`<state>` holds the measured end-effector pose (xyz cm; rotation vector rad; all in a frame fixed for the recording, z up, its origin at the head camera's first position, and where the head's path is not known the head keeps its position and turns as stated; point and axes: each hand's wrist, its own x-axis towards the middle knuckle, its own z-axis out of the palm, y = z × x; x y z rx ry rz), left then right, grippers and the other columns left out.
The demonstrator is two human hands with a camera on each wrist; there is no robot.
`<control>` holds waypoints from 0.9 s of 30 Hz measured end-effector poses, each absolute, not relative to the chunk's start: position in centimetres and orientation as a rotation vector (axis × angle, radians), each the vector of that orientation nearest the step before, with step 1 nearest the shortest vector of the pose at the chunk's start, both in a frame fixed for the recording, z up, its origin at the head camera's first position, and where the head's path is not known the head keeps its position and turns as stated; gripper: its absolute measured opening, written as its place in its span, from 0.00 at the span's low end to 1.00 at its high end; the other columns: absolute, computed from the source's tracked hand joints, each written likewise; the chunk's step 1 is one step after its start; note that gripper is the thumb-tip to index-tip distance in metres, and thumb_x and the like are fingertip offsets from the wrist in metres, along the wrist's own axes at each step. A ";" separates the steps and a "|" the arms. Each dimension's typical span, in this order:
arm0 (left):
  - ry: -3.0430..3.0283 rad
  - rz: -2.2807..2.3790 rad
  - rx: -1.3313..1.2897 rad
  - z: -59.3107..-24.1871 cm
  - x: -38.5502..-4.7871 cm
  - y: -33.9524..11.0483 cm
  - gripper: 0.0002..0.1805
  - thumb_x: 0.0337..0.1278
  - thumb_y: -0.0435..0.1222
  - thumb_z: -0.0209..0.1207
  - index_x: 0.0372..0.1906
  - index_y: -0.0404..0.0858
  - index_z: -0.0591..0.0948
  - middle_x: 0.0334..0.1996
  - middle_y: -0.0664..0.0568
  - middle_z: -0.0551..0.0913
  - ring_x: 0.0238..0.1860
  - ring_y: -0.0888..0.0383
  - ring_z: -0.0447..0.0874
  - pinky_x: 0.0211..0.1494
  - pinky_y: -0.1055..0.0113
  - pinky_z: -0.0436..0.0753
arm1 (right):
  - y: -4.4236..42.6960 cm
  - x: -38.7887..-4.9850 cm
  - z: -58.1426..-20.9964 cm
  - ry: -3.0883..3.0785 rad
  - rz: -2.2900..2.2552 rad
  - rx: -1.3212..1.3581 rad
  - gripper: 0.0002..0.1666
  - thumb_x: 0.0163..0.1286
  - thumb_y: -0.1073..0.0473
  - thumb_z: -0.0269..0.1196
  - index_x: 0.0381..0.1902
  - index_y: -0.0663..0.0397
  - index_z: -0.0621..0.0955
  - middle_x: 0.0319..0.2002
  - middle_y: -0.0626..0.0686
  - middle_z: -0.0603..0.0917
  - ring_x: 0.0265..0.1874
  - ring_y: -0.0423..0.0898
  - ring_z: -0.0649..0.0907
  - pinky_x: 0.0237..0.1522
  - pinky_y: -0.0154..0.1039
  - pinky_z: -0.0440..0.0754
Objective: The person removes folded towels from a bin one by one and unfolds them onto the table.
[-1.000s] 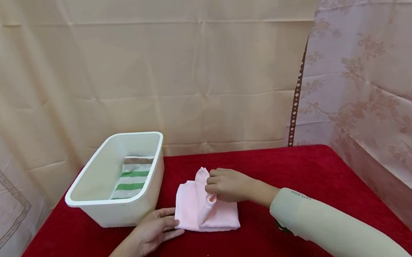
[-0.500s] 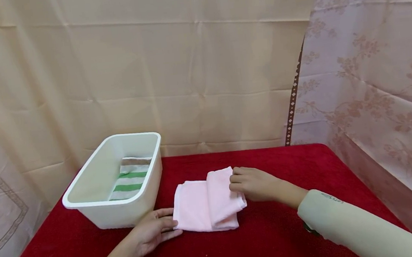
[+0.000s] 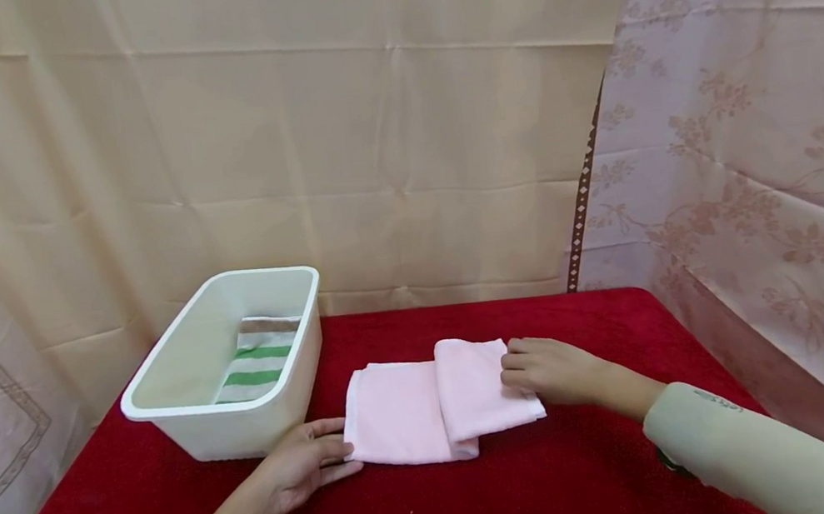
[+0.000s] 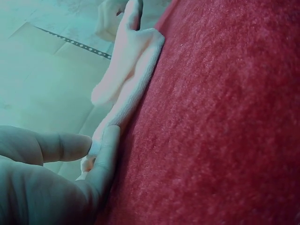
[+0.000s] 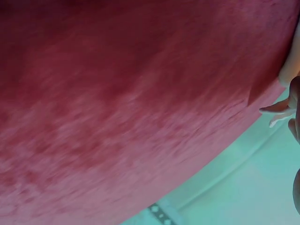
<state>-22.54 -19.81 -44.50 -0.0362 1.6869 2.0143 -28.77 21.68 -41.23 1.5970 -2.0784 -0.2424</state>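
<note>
A pink towel (image 3: 402,409) with white edging lies on the red tabletop, its right part folded back and raised a little. In the head view my left hand (image 3: 294,470) is at the towel's near-left corner, fingers reaching right. The left wrist view has its thumb and a finger pinching the towel's edge (image 4: 96,146). My right hand (image 3: 552,369) grips the right end of the towel's upper layer with curled fingers, which hide the part held. Only a few blurred fingers (image 5: 294,105) show at the right border of the right wrist view.
A white plastic basin (image 3: 212,433) stands left of the towel, close behind my left hand. Inside lies a green, white and brown striped cloth (image 3: 261,365). Beige curtain (image 3: 368,127) hangs behind the red-covered table (image 3: 556,476), and a floral curtain (image 3: 772,169) at the right.
My right hand has moved to the right, drawing the towel's upper layer out from a bunched fold into a wider, flatter shape. The left hand has stayed at the towel's left edge.
</note>
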 end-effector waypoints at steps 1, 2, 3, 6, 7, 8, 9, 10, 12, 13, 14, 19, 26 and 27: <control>1.688 2.014 -0.037 -44.5 -22.5 -19.8 0.33 0.64 0.19 0.54 0.71 0.19 0.56 0.51 0.36 0.80 0.45 0.51 0.85 0.55 0.52 0.85 | 22.1 -28.6 -41.2 -2.092 -0.236 1.593 0.13 0.57 0.71 0.62 0.30 0.47 0.74 0.30 0.44 0.76 0.34 0.44 0.73 0.41 0.36 0.75; 1.690 2.011 -0.039 -44.5 -22.6 -19.8 0.33 0.65 0.19 0.54 0.71 0.19 0.56 0.51 0.36 0.80 0.45 0.51 0.85 0.55 0.52 0.85 | 22.5 -28.5 -41.2 -2.112 -0.231 1.587 0.14 0.55 0.72 0.61 0.29 0.47 0.74 0.30 0.44 0.76 0.33 0.44 0.73 0.41 0.36 0.75; 1.691 2.009 -0.043 -44.5 -22.6 -19.8 0.33 0.65 0.19 0.54 0.71 0.19 0.56 0.51 0.36 0.80 0.45 0.51 0.85 0.55 0.52 0.86 | 23.0 -28.3 -41.2 -2.135 -0.224 1.578 0.15 0.55 0.73 0.61 0.29 0.47 0.74 0.30 0.44 0.75 0.33 0.44 0.73 0.40 0.36 0.75; 1.693 2.004 -0.056 -44.4 -22.6 -19.8 0.33 0.65 0.20 0.54 0.71 0.20 0.56 0.50 0.37 0.80 0.44 0.51 0.85 0.54 0.52 0.86 | 24.2 -27.9 -41.2 -2.207 -0.189 1.544 0.17 0.53 0.76 0.59 0.29 0.46 0.74 0.30 0.43 0.75 0.33 0.43 0.72 0.40 0.35 0.74; 1.694 2.002 -0.060 -44.4 -22.6 -19.8 0.33 0.65 0.20 0.54 0.71 0.20 0.56 0.50 0.37 0.80 0.44 0.51 0.85 0.54 0.52 0.86 | 24.6 -27.7 -41.2 -2.232 -0.182 1.531 0.18 0.53 0.77 0.59 0.29 0.46 0.74 0.30 0.42 0.74 0.33 0.42 0.71 0.39 0.34 0.73; 1.696 2.001 -0.065 -44.4 -22.7 -19.8 0.33 0.65 0.20 0.54 0.71 0.20 0.56 0.50 0.36 0.80 0.44 0.51 0.85 0.54 0.52 0.86 | 24.9 -27.6 -41.2 -2.252 -0.179 1.523 0.19 0.53 0.78 0.58 0.29 0.46 0.74 0.30 0.42 0.74 0.33 0.42 0.71 0.39 0.34 0.73; 1.696 2.002 -0.065 -44.3 -22.7 -19.8 0.33 0.65 0.20 0.54 0.71 0.20 0.56 0.50 0.36 0.80 0.44 0.51 0.85 0.54 0.52 0.86 | 25.3 -27.6 -41.2 -2.269 -0.178 1.512 0.19 0.54 0.77 0.59 0.29 0.45 0.75 0.30 0.41 0.74 0.33 0.41 0.71 0.39 0.34 0.73; 1.698 2.003 -0.070 -44.3 -22.7 -19.8 0.33 0.65 0.20 0.54 0.71 0.20 0.57 0.50 0.36 0.80 0.44 0.51 0.85 0.54 0.52 0.86 | 25.6 -27.5 -41.1 -2.284 -0.180 1.503 0.19 0.54 0.77 0.60 0.30 0.45 0.75 0.31 0.41 0.74 0.33 0.41 0.71 0.39 0.33 0.73; 1.703 2.003 -0.073 -44.3 -22.7 -19.7 0.32 0.65 0.19 0.54 0.71 0.20 0.57 0.50 0.35 0.80 0.44 0.51 0.85 0.54 0.52 0.86 | 26.3 -27.4 -41.1 -2.298 -0.187 1.493 0.18 0.55 0.77 0.61 0.30 0.45 0.75 0.31 0.42 0.74 0.33 0.41 0.71 0.38 0.33 0.73; 1.708 2.004 -0.081 -44.3 -22.7 -19.7 0.32 0.65 0.19 0.54 0.71 0.20 0.57 0.50 0.35 0.80 0.44 0.50 0.85 0.54 0.51 0.86 | 26.7 -27.4 -41.2 -2.302 -0.197 1.487 0.18 0.55 0.77 0.61 0.30 0.45 0.76 0.31 0.42 0.74 0.33 0.41 0.71 0.38 0.34 0.73; 1.711 2.006 -0.088 -44.3 -22.7 -19.7 0.32 0.65 0.19 0.54 0.71 0.20 0.57 0.50 0.35 0.80 0.44 0.50 0.85 0.54 0.51 0.86 | 27.0 -27.5 -41.2 -2.307 -0.201 1.481 0.18 0.55 0.77 0.61 0.30 0.45 0.76 0.32 0.42 0.75 0.34 0.41 0.72 0.38 0.34 0.74; 1.714 2.006 -0.086 -44.5 -22.5 -19.8 0.32 0.64 0.20 0.54 0.71 0.20 0.57 0.50 0.35 0.80 0.44 0.51 0.85 0.54 0.52 0.86 | 28.5 -27.5 -41.7 -2.348 -0.218 1.454 0.18 0.54 0.77 0.60 0.30 0.45 0.76 0.32 0.42 0.76 0.34 0.42 0.73 0.38 0.36 0.75; 1.706 2.001 -0.076 -44.5 -22.6 -19.8 0.32 0.64 0.20 0.54 0.71 0.20 0.58 0.49 0.36 0.81 0.44 0.51 0.85 0.54 0.52 0.86 | 29.1 -27.0 -42.8 -2.432 -0.259 1.451 0.19 0.55 0.76 0.65 0.31 0.44 0.76 0.31 0.42 0.76 0.34 0.41 0.73 0.37 0.34 0.75; 1.708 1.997 -0.079 -44.5 -22.6 -19.8 0.32 0.65 0.20 0.54 0.71 0.20 0.58 0.49 0.36 0.81 0.44 0.51 0.85 0.54 0.52 0.86 | 29.1 -26.9 -42.9 -2.441 -0.265 1.448 0.19 0.55 0.75 0.65 0.31 0.44 0.77 0.31 0.42 0.76 0.34 0.41 0.73 0.38 0.34 0.76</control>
